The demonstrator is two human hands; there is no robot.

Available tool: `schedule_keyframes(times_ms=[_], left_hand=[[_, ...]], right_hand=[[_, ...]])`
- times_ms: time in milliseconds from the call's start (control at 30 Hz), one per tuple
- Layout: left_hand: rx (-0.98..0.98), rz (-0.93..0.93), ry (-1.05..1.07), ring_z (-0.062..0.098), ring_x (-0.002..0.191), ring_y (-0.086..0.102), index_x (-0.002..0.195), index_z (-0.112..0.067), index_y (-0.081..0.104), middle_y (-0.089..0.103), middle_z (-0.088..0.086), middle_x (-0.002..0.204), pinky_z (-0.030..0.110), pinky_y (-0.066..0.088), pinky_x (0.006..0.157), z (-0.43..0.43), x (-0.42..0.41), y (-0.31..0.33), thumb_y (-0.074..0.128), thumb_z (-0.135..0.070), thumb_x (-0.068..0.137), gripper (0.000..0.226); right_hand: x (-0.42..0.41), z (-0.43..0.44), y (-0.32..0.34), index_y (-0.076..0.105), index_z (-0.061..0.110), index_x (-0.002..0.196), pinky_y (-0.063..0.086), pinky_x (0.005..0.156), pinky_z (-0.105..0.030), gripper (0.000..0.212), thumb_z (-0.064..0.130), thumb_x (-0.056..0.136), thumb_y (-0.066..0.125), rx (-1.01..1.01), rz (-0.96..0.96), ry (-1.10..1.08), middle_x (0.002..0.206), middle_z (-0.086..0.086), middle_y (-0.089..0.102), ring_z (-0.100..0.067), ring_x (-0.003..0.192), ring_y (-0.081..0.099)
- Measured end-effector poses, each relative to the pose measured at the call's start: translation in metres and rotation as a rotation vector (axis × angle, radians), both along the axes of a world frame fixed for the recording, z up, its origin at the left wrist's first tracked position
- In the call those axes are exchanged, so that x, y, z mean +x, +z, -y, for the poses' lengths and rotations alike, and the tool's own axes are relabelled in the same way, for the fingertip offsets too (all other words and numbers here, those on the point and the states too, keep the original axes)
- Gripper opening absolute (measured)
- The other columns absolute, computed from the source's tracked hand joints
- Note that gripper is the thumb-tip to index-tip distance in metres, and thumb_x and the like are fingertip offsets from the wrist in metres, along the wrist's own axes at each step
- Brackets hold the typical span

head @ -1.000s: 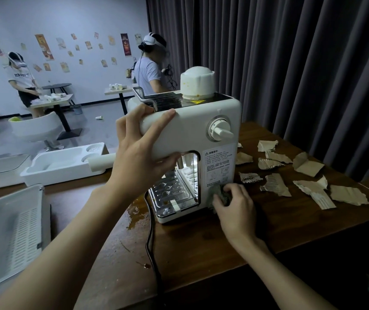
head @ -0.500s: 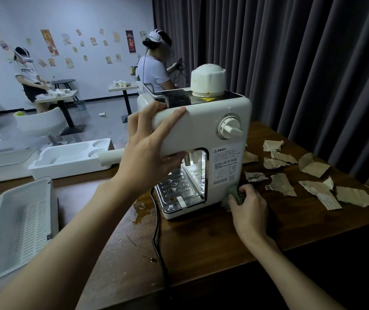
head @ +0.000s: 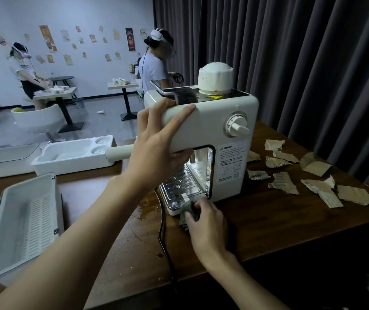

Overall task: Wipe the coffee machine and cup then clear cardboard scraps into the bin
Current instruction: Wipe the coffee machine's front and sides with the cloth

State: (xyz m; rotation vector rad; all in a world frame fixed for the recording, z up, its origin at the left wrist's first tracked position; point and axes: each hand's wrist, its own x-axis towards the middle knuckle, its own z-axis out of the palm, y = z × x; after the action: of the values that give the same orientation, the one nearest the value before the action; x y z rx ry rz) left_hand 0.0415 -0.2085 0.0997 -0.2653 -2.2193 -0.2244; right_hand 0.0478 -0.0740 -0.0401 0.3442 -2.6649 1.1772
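The coffee machine (head: 201,135) stands upright on the dark wooden worktop (head: 257,222), its dial (head: 237,127) facing the near side and a stained white cap (head: 215,78) sitting on top. The person's left hand (head: 156,153) clasps the machine's upper body, fingers (head: 179,110) laid over the top edge and the thumb tucked under the overhang. A pale handle (head: 118,152) sticks out of the machine to the left, behind that wrist. The right hand (head: 206,222) is lower down, its fingers curled round a bunched grey-green cloth (head: 187,211) pressed against the front corner of the base, just beside the metal drip tray (head: 179,186). A black cord (head: 163,231) runs from the machine toward the near edge of the worktop, past a wet brownish smear (head: 145,209). The cardboard scraps (head: 284,184) lie scattered flat on the worktop to the right of the machine, apart from both hands. On the left are a slotted white basket (head: 22,220) and a white moulded tray (head: 71,153). Two people in headsets stand at small tables further back.
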Motion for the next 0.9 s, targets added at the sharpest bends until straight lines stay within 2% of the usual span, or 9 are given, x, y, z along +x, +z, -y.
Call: schedule_keyframes(times_ms=[100, 233, 333, 400, 500, 567, 733, 900], left_hand=[[-0.005, 0.003, 0.002, 0.032, 0.130, 0.026, 0.151, -0.026, 0.042, 0.028, 0.006, 0.147, 0.054, 0.045, 0.097, 0.000, 0.001, 0.000, 0.082, -0.029, 0.075, 0.086], [-0.002, -0.002, 0.010, 0.034, 0.131, 0.026, 0.151, -0.027, 0.042, 0.029, 0.009, 0.147, 0.055, 0.044, 0.099, 0.000, 0.001, -0.001, 0.082, -0.030, 0.076, 0.085], [0.009, -0.006, 0.010, 0.034, 0.132, 0.026, 0.150, -0.027, 0.042, 0.028, 0.008, 0.147, 0.055, 0.043, 0.101, -0.001, -0.001, -0.001, 0.082, -0.030, 0.076, 0.084], [0.017, 0.000, 0.009, 0.034, 0.133, 0.025, 0.150, -0.028, 0.042, 0.028, 0.008, 0.148, 0.056, 0.043, 0.101, -0.001, -0.002, -0.001, 0.081, -0.030, 0.077, 0.084], [0.007, 0.005, 0.008, 0.034, 0.133, 0.025, 0.151, -0.028, 0.042, 0.029, 0.009, 0.148, 0.055, 0.042, 0.102, -0.001, -0.001, -0.002, 0.080, -0.032, 0.077, 0.083], [0.004, 0.003, 0.012, 0.034, 0.132, 0.026, 0.150, -0.027, 0.043, 0.030, 0.011, 0.148, 0.054, 0.042, 0.102, 0.001, 0.000, -0.002, 0.080, -0.033, 0.077, 0.083], [0.007, -0.001, 0.020, 0.034, 0.132, 0.028, 0.150, -0.027, 0.044, 0.031, 0.011, 0.148, 0.051, 0.041, 0.102, 0.001, 0.001, -0.001, 0.081, -0.032, 0.077, 0.081], [0.006, 0.010, 0.026, 0.033, 0.132, 0.026, 0.150, -0.026, 0.045, 0.032, 0.013, 0.148, 0.047, 0.037, 0.106, 0.002, 0.004, -0.002, 0.082, -0.033, 0.078, 0.081]], right_hand=[[0.005, 0.008, -0.002, 0.056, 0.017, 0.113, 0.039, 0.068, -0.022, 0.027, 0.029, 0.091, 0.066, 0.004, -0.017, 0.037, 0.109, 0.004, 0.060, -0.015, 0.095, 0.060], [0.004, 0.007, -0.003, 0.055, 0.015, 0.122, 0.040, 0.074, -0.021, 0.034, 0.029, 0.092, 0.064, 0.051, -0.055, 0.086, 0.120, 0.003, 0.058, -0.017, 0.105, 0.059], [0.007, 0.010, -0.002, 0.057, 0.016, 0.121, 0.043, 0.075, -0.018, 0.033, 0.026, 0.091, 0.066, 0.047, -0.091, 0.150, 0.121, 0.002, 0.058, -0.017, 0.104, 0.060], [0.009, 0.012, -0.002, 0.058, 0.016, 0.121, 0.039, 0.073, -0.016, 0.033, 0.025, 0.091, 0.067, 0.049, -0.087, 0.182, 0.118, 0.001, 0.058, -0.017, 0.102, 0.060], [0.006, 0.008, -0.002, 0.060, 0.015, 0.106, 0.029, 0.062, -0.006, 0.022, 0.024, 0.089, 0.070, -0.017, -0.056, 0.206, 0.100, 0.006, 0.054, -0.012, 0.087, 0.055], [0.000, 0.003, -0.002, 0.056, 0.018, 0.095, 0.028, 0.056, -0.007, 0.018, 0.022, 0.087, 0.072, -0.047, -0.043, 0.220, 0.094, 0.010, 0.050, -0.007, 0.080, 0.051], [-0.009, -0.010, -0.003, 0.058, 0.017, 0.095, 0.036, 0.066, -0.011, 0.015, 0.016, 0.087, 0.071, -0.068, -0.034, 0.216, 0.096, 0.010, 0.052, -0.006, 0.083, 0.052], [-0.036, -0.038, -0.001, 0.059, 0.012, 0.092, 0.035, 0.053, -0.006, 0.014, 0.008, 0.085, 0.070, -0.088, 0.005, 0.041, 0.099, 0.002, 0.055, -0.008, 0.081, 0.052]])
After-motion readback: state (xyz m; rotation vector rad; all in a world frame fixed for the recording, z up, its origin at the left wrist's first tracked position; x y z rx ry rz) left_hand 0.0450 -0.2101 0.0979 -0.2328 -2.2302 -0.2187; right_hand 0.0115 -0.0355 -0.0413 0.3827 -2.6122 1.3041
